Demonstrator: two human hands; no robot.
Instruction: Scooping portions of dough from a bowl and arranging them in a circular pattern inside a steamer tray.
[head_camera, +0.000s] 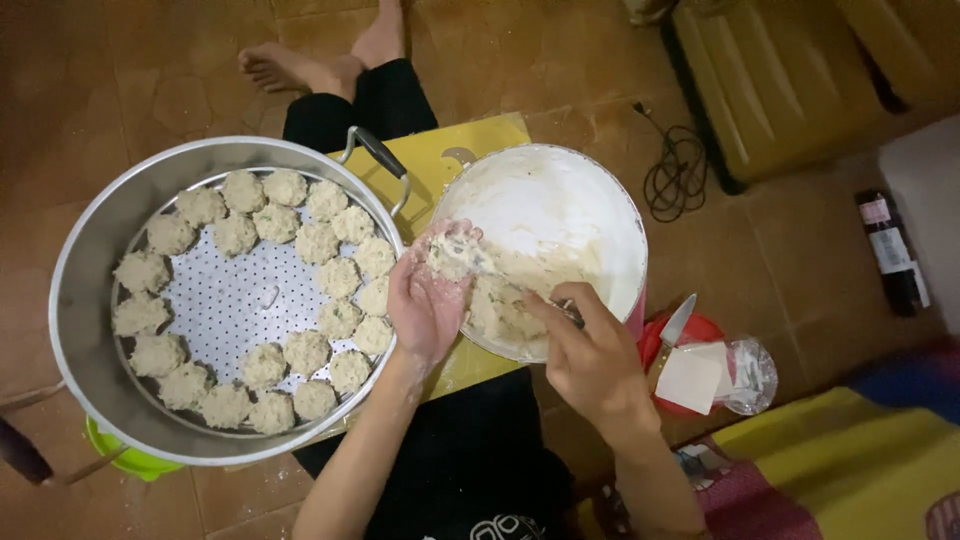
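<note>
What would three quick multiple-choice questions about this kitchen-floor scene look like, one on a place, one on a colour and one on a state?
1. Where do the shaped dough balls lie?
A. In the metal steamer pan
B. On the red lid
C. On the bare floor

2. What colour is the board under the white bowl?
A. Blue
B. Yellow
C. Black

3. What is the state of the left hand?
A. Closed in a fist
B. Flat on the floor
C. Open, palm up, with a lump of dough on it

Answers:
1 A, the balls ring the perforated tray of the steamer pan.
2 B, a yellow edge shows beyond the bowl.
3 C, the lump rests on its fingers, while the right hand holds a spoon in the bowl.
</note>
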